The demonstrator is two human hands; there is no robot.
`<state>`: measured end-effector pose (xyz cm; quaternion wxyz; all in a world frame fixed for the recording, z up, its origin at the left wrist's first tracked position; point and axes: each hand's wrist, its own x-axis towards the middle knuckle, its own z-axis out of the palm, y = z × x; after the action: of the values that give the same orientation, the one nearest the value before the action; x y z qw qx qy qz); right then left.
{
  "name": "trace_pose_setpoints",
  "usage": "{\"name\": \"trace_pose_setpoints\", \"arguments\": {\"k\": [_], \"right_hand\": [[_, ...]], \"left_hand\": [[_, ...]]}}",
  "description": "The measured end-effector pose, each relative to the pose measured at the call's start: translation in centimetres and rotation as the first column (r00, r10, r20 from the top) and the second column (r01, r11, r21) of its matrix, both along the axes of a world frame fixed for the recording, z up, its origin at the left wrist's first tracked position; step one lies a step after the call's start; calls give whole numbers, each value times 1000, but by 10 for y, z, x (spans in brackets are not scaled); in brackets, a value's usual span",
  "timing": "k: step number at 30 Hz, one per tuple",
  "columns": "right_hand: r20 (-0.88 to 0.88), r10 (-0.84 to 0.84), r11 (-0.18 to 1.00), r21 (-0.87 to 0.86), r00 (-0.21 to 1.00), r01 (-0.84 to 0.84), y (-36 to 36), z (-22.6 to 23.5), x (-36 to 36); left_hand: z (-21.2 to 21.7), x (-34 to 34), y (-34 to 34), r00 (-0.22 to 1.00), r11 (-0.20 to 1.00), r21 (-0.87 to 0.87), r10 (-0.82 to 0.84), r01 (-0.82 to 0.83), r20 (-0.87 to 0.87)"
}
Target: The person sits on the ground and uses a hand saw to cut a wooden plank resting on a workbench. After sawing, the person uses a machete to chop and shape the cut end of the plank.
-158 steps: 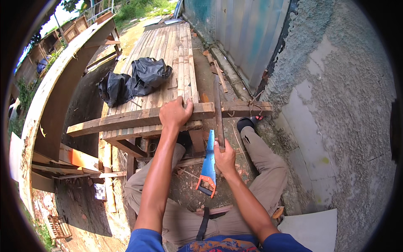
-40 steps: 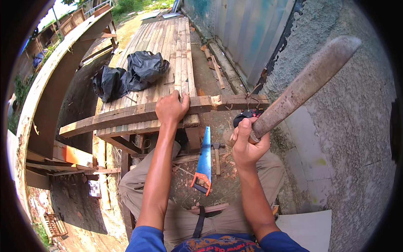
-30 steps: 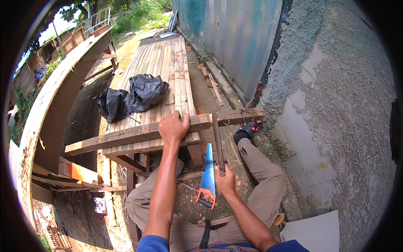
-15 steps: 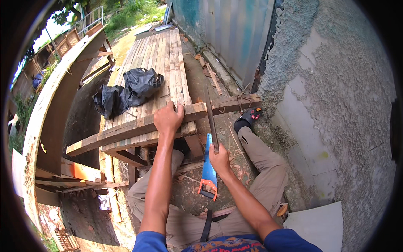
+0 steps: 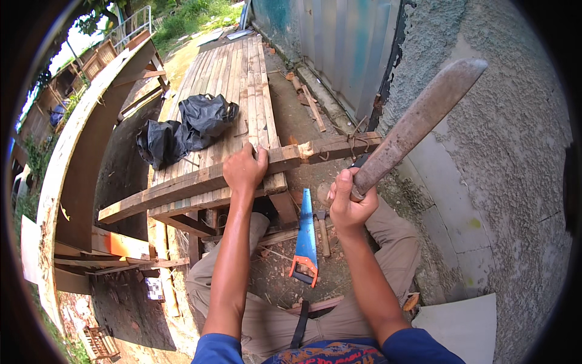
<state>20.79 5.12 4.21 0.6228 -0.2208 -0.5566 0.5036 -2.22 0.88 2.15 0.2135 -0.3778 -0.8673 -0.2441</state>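
Note:
My left hand [image 5: 245, 173] is closed over a long wooden beam [image 5: 182, 187], pressing it on the slatted wooden bench [image 5: 257, 115]. The beam lies crosswise, its right part jutting past the bench edge. A pale, freshly chipped notch [image 5: 305, 150] shows in the beam to the right of my left hand. My right hand [image 5: 353, 206] grips a machete [image 5: 418, 127] by its handle. The broad, rust-marked blade points up and to the right, apart from the beam. Bent nails or wire stick out near the beam's right end.
A handsaw [image 5: 307, 236] with an orange handle and a hammer [image 5: 324, 233] lie on the ground between my legs. Black plastic bags [image 5: 203, 121] sit on the bench. A rough wall [image 5: 497, 182] rises at the right; a long curved-looking board [image 5: 79, 151] stands at the left.
My right hand has lifted the machete from the beam's notch, up and to the right. The hammer has come into view. My left hand keeps its place on the beam.

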Motion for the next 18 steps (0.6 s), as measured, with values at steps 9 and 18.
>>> {"name": "trace_pose_setpoints", "arguments": {"k": [9,18], "right_hand": [[624,106,993,-105,774,-51,-29,-118,26],[-20,9,1000,-18,1000,-10,4,-12,-6]], "left_hand": [[-7,1,0,999,1000,10,-8,8,-41],[-2,-2,1,998,999,46,-3,6,-68]]}}
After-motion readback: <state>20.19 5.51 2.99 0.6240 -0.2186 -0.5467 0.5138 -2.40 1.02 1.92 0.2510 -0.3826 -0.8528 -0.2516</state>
